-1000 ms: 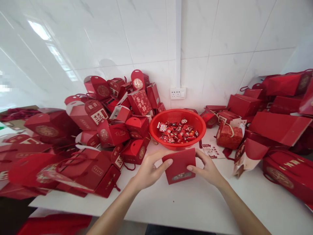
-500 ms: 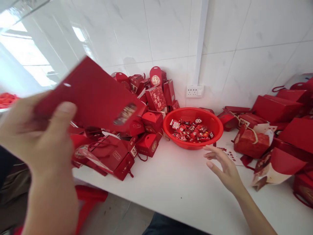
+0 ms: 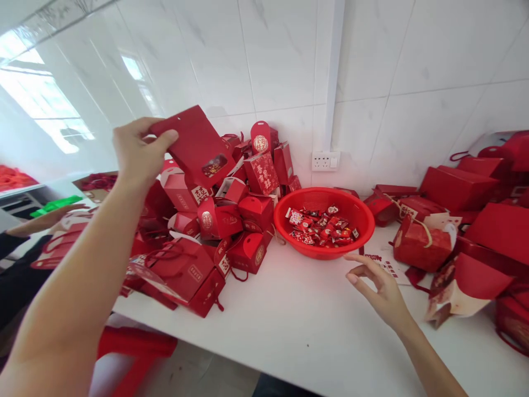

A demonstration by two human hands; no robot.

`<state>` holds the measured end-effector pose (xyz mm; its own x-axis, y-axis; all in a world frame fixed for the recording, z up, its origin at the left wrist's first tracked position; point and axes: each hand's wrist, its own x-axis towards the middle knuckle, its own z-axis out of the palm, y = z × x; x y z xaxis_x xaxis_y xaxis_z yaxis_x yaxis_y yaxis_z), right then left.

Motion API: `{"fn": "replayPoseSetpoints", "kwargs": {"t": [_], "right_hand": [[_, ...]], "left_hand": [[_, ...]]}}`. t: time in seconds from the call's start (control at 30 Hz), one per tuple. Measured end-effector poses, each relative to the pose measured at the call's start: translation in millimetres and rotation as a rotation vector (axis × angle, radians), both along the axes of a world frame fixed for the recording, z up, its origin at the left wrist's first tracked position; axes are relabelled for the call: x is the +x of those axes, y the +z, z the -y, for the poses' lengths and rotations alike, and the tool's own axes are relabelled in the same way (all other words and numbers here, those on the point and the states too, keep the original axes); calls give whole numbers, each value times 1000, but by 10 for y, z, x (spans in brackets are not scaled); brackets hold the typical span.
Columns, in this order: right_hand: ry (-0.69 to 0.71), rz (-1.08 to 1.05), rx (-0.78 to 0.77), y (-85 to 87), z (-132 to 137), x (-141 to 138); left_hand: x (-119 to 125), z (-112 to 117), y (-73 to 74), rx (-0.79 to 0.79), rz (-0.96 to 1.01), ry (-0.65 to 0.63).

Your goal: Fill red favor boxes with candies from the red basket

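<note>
My left hand (image 3: 142,146) grips a flat-sided red gift box (image 3: 196,140) by its upper end, thumb on the near face. The box is tilted, and a small window near its lower corner shows something inside. It hangs in front of a heap of red gift boxes (image 3: 223,218). My right hand (image 3: 380,289) hovers over the white table, fingers apart and holding nothing. Just beyond those fingertips stands a red plastic basket (image 3: 283,234) with several small wrapped candies (image 3: 326,226) in it.
Another pile of red boxes (image 3: 463,182) lies at the right. A printed card (image 3: 384,264) rests beside the basket. A wall socket (image 3: 325,161) is behind. At far left are another person's arm (image 3: 41,220) and a green item (image 3: 55,205). A red stool (image 3: 136,342) stands below the table edge.
My left hand has carried the red gift box away from me, toward the heap at the back left. My right hand has stayed nearly in place.
</note>
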<state>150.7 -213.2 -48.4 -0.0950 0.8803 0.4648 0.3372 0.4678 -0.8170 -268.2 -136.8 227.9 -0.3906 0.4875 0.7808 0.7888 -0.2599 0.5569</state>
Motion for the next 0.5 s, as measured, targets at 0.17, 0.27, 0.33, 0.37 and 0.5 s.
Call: {"fn": "replayPoseSetpoints", "kwargs": {"t": [0.17,0.27,0.33,0.37,0.5], "right_hand": [[-22,22,4,-32,-29,-24],[-29,42,9,-61,-30,-52],[-33,53,13,-83,-34,-55],[-37,56,15,-94,-39,-51],[-61,54,31,-123,-70,-26]], "left_hand": [[-51,-309,120,71,-28,3],[-31,-496,252,78,-23,32],[2,-611,311,65,-20,21],[18,-663,328,55,-18,17],[31,-845,338,10,-11,43]]}}
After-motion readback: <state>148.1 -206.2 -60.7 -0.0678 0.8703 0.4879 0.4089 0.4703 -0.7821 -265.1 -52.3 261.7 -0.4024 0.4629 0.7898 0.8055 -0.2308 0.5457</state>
